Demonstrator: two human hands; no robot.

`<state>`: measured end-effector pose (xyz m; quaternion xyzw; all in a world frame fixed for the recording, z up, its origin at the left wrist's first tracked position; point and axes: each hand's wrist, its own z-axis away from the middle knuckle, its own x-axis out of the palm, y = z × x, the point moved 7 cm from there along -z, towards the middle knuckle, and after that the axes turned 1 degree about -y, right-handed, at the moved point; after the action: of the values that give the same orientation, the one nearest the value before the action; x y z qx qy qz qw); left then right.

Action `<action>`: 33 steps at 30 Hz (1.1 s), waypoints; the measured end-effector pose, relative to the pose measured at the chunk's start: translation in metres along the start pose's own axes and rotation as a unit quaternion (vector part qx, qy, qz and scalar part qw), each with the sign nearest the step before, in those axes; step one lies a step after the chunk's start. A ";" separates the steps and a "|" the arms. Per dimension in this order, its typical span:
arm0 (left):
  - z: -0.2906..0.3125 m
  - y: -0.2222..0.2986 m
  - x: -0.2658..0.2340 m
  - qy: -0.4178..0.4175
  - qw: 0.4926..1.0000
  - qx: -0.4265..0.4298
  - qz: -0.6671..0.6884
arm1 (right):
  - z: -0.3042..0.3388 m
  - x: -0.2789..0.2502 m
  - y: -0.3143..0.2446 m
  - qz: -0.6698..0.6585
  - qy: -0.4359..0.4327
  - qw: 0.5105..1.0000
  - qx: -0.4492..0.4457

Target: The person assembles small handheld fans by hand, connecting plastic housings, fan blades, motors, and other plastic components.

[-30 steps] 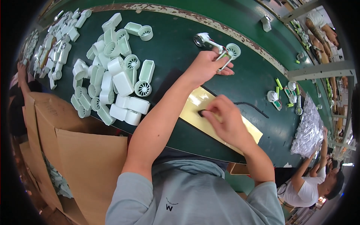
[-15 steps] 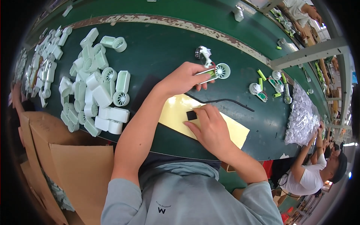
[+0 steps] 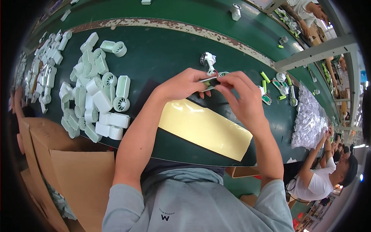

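My left hand (image 3: pixel 182 84) grips a pale green-white plastic fan housing (image 3: pixel 223 73) above the bench, with a green battery cell (image 3: pixel 208 83) partly visible inside. A white fan part (image 3: pixel 209 59) with a shiny round end lies just beyond, and a red wire runs between it and the housing. My right hand (image 3: pixel 244 96) has its thumb and fingers pinched at the housing's open side; whatever lies between those fingertips is hidden. Below both hands, a yellow backing sheet (image 3: pixel 205 127) rests on the green bench with no black pad showing on it.
Many empty fan housings (image 3: pixel 92 89) are heaped at the left. To the right lie green cells (image 3: pixel 264 75), circuit boards with white motors (image 3: pixel 281 86) and a clear bag of white parts (image 3: pixel 307 116). A cardboard box (image 3: pixel 83 181) stands at lower left; a co-worker (image 3: pixel 322 174) sits at right.
My right hand has risen from the yellow sheet to the housing in my left hand. The small black pad under its fingers is no longer on the sheet. The left hand stays nearly in place.
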<state>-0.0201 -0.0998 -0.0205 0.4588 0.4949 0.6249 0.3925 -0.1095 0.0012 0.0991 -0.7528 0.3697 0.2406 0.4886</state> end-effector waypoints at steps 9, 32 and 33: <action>0.000 0.003 0.002 -0.020 1.000 -0.010 0.004 | -0.009 0.014 0.013 0.067 -0.100 0.992 -0.022; 0.003 0.006 0.006 0.022 0.993 0.001 0.118 | 0.046 -0.009 0.078 -0.180 0.154 0.959 0.157; 0.005 0.010 0.011 0.025 0.991 0.017 0.130 | 0.046 -0.003 0.077 -0.223 0.140 0.952 0.156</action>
<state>-0.0184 -0.0902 -0.0087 0.5102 0.4510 0.6736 0.2872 -0.1723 0.0255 0.0398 -0.7566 0.2903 -0.0427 0.5844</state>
